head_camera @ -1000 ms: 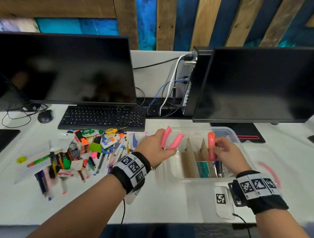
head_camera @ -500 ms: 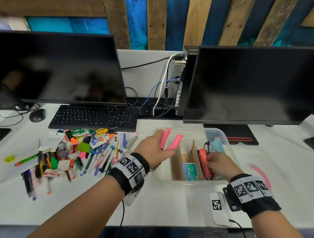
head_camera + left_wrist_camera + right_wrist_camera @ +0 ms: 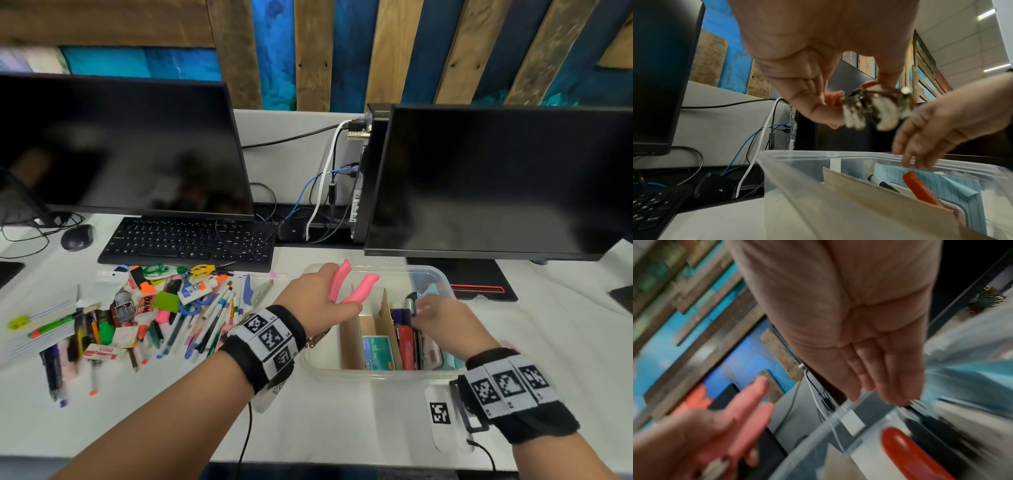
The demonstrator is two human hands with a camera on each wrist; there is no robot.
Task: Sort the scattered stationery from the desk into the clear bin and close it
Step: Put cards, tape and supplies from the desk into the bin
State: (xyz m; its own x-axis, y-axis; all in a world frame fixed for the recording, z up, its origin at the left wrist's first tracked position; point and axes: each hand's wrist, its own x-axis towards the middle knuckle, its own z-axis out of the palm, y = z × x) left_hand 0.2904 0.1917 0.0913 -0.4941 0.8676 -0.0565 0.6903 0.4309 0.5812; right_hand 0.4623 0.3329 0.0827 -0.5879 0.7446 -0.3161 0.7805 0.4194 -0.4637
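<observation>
The clear bin [image 3: 376, 375] stands on the white desk, right of centre, split by cardboard dividers [image 3: 387, 329]. My left hand [image 3: 342, 305] hovers over the bin's left end and grips a pink-handled metal tool [image 3: 356, 287], handles pointing up; its steel head [image 3: 869, 110] shows under the fingers [image 3: 818, 104]. My right hand [image 3: 424, 310] is above the right compartment, fingers [image 3: 879, 378] straight and holding nothing. A red-handled tool [image 3: 407, 346] lies in that compartment beside a blue notepad [image 3: 953, 183]. The scattered stationery pile [image 3: 164, 308] lies left of the bin.
A black keyboard [image 3: 188, 243] and mouse [image 3: 77, 237] sit behind the pile. Two dark monitors [image 3: 120, 147] [image 3: 496, 178] stand at the back, with cables [image 3: 318, 192] between them. A green box [image 3: 376, 349] lies in the bin's middle compartment.
My right hand carried the red-handled tool down into the bin's right compartment, let go of it and now lifts away open. The left hand keeps hold of the pink-handled tool.
</observation>
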